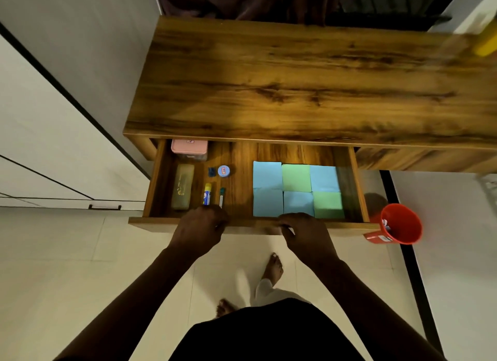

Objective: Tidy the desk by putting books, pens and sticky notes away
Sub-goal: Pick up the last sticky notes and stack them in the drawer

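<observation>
The wooden desk's drawer (243, 224) is pulled out. Both hands rest on its front edge: my left hand (200, 231) near the middle left, my right hand (305, 233) near the middle right, fingers curled over the edge. Inside on the right lie several blue and green sticky-note pads (297, 189) in a grid. On the left are a yellowish pencil case (183, 189), a pink box (189, 148), a yellow and blue glue stick (207, 194), a pen (222, 198), a round blue tin (223, 170) and a small blue item (212, 171).
The desktop (309, 86) is bare wood. A red cup (396, 224) stands on the floor to the right of the drawer. A yellow object (486, 41) blurs at the top right. White cabinet doors (40, 145) are at the left. My bare feet are on the tiled floor.
</observation>
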Available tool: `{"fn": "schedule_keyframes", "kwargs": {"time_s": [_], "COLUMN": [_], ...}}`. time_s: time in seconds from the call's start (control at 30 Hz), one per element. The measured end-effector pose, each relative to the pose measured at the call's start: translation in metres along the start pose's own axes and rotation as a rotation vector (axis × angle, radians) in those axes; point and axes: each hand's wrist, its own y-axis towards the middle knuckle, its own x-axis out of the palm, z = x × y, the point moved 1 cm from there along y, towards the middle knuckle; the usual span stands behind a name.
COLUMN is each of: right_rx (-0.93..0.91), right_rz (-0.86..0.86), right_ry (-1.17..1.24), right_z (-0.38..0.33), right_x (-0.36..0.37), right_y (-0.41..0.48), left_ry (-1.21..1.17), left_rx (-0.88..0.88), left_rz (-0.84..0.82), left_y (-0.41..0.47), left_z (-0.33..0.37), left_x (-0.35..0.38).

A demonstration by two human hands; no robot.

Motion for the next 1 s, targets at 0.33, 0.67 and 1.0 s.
{"fn": "schedule_keyframes", "kwargs": {"time_s": [0.33,0.67,1.0], "right_rx": [-0.087,-0.323,-0.3], "right_rz": [0.062,0.14,0.067], "right_ry": [-0.019,-0.185,-0.271], "right_z": [0.016,0.033,0.046], "right_x": [-0.017,-0.034,-0.059], "right_y": [0.075,0.159,0.217], "left_ry": [0.056,0.237,0.296], "left_rx": [-0.031,-0.012,0.023], "left_rz": [0.014,0.097,0.135], "left_y": [0.071,0.145,0.206], "left_z": [-0.004,-0.012,-0.016], "left_x": [-0.014,-0.018,-0.031]}}
